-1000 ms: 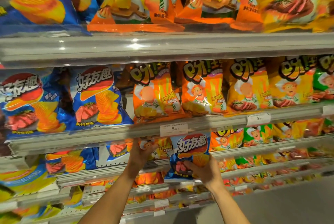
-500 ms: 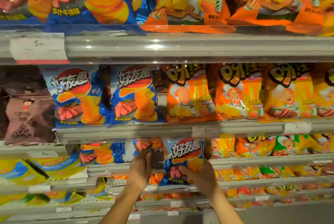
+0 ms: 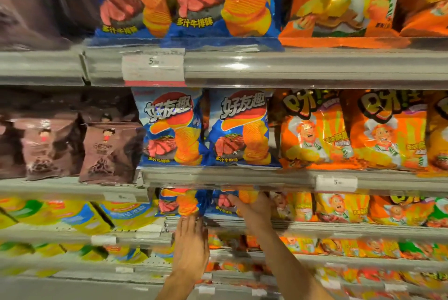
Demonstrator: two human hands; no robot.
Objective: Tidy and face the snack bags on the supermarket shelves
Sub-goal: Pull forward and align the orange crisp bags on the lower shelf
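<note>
Where the head view caught the shelves, two blue bags marked 好友趣 (image 3: pixel 206 127) stood at centre frame, with 多汁牛排味 printed low on them. A price tag reading 5 (image 3: pixel 335 183) sat on the shelf rail (image 3: pixel 242 176) lower right of them. Beneath that rail, the right hand (image 3: pixel 254 210) grasped a blue bag (image 3: pixel 225 205) with curled fingers, while the left hand (image 3: pixel 191 239) lay flat, fingers straight, touching the neighbouring blue bag (image 3: pixel 177 202). Orange bags (image 3: pixel 351 130) filled the right, brown bags (image 3: pixel 72 149) the left.
</note>
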